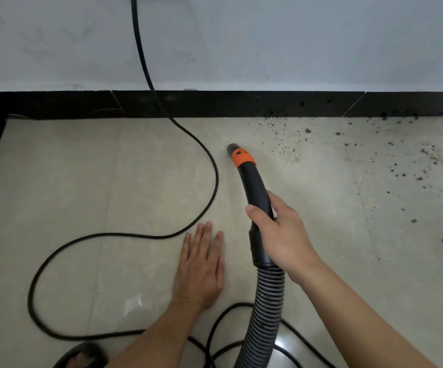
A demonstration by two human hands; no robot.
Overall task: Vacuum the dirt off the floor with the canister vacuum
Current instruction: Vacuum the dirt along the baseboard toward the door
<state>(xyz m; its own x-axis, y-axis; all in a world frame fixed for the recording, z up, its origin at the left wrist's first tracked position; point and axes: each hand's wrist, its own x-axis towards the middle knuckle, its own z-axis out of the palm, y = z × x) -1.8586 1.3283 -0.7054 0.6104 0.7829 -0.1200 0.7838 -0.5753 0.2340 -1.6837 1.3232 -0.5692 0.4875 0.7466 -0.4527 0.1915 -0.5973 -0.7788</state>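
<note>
Head view: right hand (278,235), fingers wrapped round black curved vacuum handle with orange collar (254,187), tip aimed at beige tiled floor (82,181) near black skirting (215,104). Dark dirt specks (400,160) scattered to its right. Black cord (209,160) loops left. Left hand (201,264) flat on floor, fingers straight.

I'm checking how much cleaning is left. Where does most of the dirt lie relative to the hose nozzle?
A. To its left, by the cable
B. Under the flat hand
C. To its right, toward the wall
C: the dark dirt speckles the floor right of the nozzle, up to the baseboard.
</note>
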